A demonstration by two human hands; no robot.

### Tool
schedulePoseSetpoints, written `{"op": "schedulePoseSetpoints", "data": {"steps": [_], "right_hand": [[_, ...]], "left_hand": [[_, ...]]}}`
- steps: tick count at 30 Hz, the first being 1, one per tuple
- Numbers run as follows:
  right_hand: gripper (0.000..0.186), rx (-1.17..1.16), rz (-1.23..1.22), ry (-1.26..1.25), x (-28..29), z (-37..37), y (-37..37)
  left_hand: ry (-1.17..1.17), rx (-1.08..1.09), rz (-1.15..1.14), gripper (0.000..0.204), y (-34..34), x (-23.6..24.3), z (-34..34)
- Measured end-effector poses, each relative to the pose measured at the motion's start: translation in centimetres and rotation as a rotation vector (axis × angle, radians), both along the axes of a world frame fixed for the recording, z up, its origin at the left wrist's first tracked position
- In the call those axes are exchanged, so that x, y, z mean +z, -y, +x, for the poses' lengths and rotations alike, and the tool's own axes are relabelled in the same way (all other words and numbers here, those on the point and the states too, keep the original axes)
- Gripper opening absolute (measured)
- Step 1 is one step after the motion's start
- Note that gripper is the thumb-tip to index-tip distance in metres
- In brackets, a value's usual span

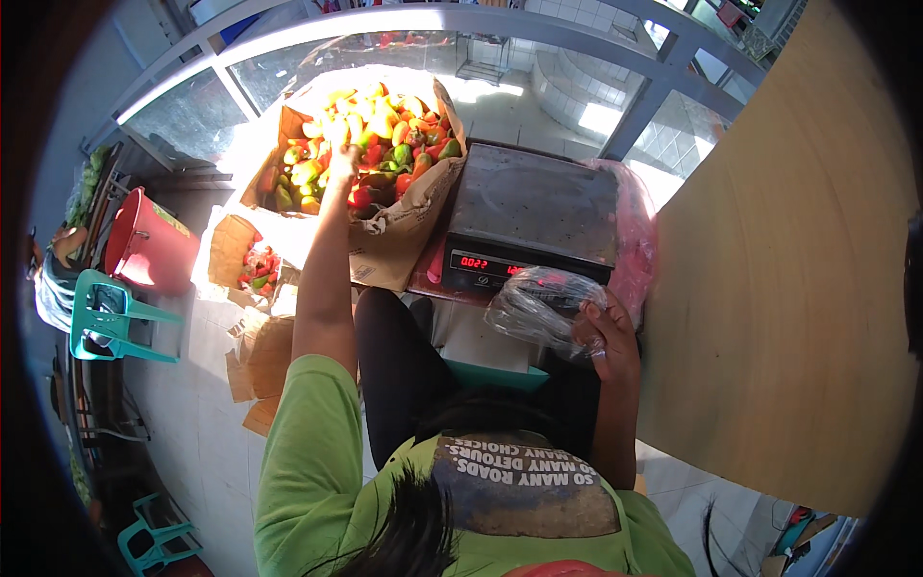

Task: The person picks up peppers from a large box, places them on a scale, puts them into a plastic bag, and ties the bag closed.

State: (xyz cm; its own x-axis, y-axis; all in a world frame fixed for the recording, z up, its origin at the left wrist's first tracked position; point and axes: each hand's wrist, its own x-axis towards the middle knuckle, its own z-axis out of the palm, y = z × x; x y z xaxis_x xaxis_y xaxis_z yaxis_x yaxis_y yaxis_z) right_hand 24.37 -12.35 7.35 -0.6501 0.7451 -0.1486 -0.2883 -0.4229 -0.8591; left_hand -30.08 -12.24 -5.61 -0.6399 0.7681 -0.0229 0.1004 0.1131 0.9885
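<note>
My left hand point(344, 163) reaches out among red, orange, yellow and green peppers point(389, 178) heaped in a large open cardboard box point(392, 252). Strong sunlight washes out its fingers, so what they grip, if anything, does not show. Near the front right corner of a dark weighing scale point(534, 207), my right hand point(608, 337) is closed on a see-through plastic bag point(540, 306). The bag hangs crumpled in front of the scale's lit red display. No pepper can be made out inside it.
A smaller carton point(231, 252) holds more red and green pieces. At the left stand a red bucket point(149, 240) and a green plastic stool point(101, 313). Pink plastic point(630, 231) lies beside the scale. A wooden panel point(788, 288) rises at the right; a metal-framed glass barrier point(336, 31) runs behind.
</note>
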Motion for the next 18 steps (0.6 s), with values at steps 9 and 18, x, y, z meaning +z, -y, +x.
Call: {"op": "schedulePoseSetpoints", "data": {"steps": [9,18], "right_hand": [[0.011,0.007,-0.027,0.015,-0.1,0.2,-0.4],[0.011,0.003,-0.037,0.053,-0.6,1.0,-0.9]], "left_hand": [[0.213,0.333,0.61,0.053,-1.6,6.2,5.1],[-0.441,0.228,-0.053,0.072,-8.7,5.2,6.0]]}}
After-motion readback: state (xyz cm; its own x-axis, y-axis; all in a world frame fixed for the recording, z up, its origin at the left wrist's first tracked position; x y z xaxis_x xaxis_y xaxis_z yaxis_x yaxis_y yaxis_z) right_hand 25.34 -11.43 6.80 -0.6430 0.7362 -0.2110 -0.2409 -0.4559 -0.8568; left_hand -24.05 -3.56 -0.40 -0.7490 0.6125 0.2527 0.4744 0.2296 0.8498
